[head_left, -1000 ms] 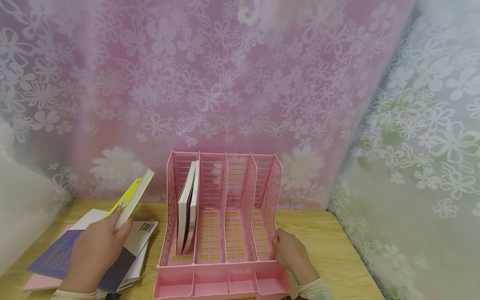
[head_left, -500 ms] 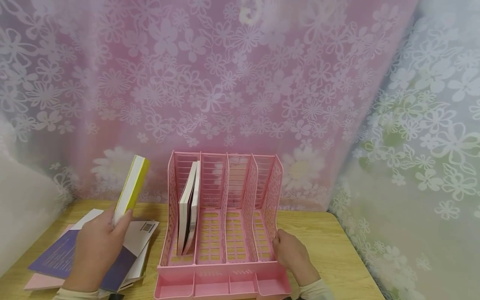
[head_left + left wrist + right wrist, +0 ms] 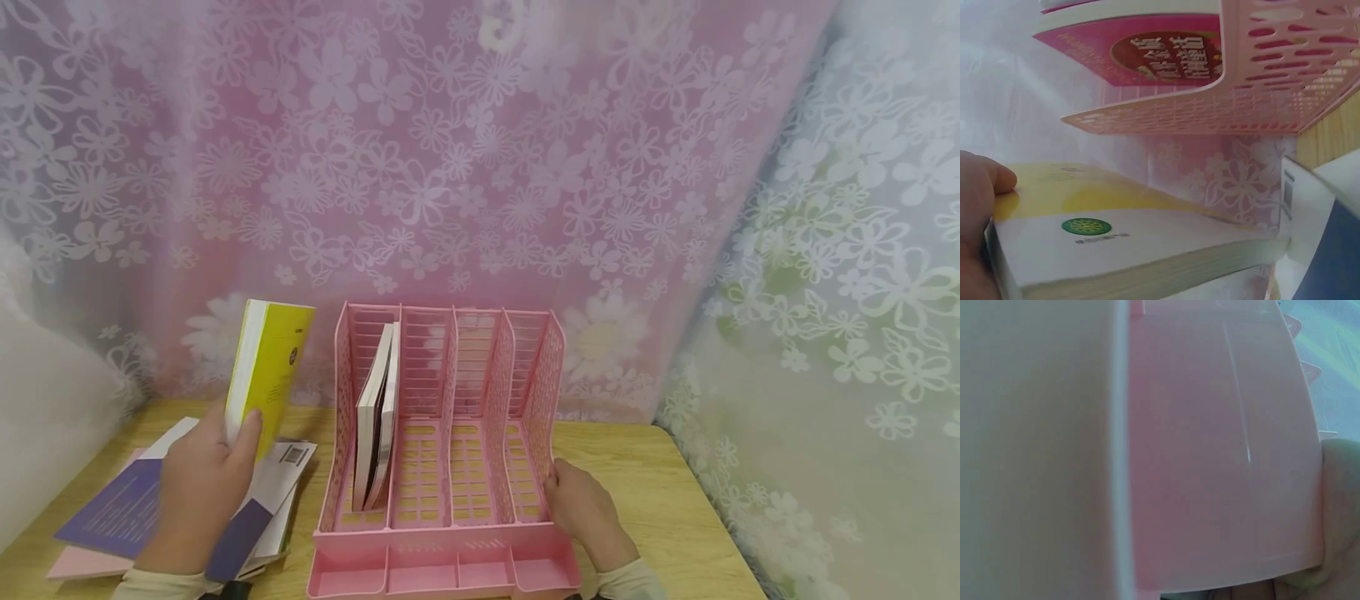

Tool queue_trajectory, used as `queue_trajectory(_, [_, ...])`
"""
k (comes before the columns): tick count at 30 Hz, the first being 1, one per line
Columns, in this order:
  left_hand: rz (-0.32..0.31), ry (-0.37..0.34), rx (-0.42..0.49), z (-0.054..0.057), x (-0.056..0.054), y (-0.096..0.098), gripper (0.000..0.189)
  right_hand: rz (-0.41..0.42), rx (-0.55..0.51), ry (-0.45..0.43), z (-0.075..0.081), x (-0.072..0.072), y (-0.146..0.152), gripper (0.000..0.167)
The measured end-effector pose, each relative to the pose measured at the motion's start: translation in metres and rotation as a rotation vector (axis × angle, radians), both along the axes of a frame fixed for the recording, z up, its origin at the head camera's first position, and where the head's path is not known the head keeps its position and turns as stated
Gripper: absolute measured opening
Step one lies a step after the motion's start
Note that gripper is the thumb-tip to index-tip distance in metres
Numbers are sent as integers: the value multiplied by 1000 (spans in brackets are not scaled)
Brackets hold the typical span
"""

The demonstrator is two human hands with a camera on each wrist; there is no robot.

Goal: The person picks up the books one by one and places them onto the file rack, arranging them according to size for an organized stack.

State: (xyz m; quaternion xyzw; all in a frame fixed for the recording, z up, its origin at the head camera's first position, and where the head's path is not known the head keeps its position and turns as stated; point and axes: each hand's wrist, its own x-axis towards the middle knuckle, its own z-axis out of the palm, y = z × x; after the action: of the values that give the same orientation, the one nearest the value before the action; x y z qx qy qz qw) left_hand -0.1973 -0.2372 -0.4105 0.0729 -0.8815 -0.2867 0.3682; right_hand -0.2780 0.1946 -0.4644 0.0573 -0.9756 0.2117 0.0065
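My left hand [image 3: 204, 483] grips a thick yellow book [image 3: 273, 367] by its lower part, thumb on the yellow cover. The book stands nearly upright over the pile, left of the pink desktop file organizer [image 3: 442, 528]. In the left wrist view the book's cover [image 3: 1104, 194] is yellow and white with a green round emblem. My right hand [image 3: 585, 506] grips the front edge of the organizer's right side wall. Two white-edged books [image 3: 372, 421] lean in the organizer's leftmost slot; the left wrist view shows a magenta book cover [image 3: 1085, 53] there.
A pile of books and booklets, topped by a purple-and-white one [image 3: 112, 508], lies on the wooden table [image 3: 645, 475] at the left. Shallow pink compartments [image 3: 420, 571] run along the organizer's front. A flowered pink curtain [image 3: 450, 167] hangs close behind.
My left hand has turned the yellow book, so its yellow cover now faces me where the page edges showed before. The right hand and the organizer have stayed in place.
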Motion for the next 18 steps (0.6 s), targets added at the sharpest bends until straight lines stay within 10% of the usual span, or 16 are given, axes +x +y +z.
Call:
queue_trajectory(8, [18, -246, 51, 14, 16, -12, 34, -4, 12, 6, -1, 1, 1, 18])
queue_trajectory(18, [-111, -562, 4, 32, 26, -14, 59, 6, 7, 14, 1, 1, 0, 17])
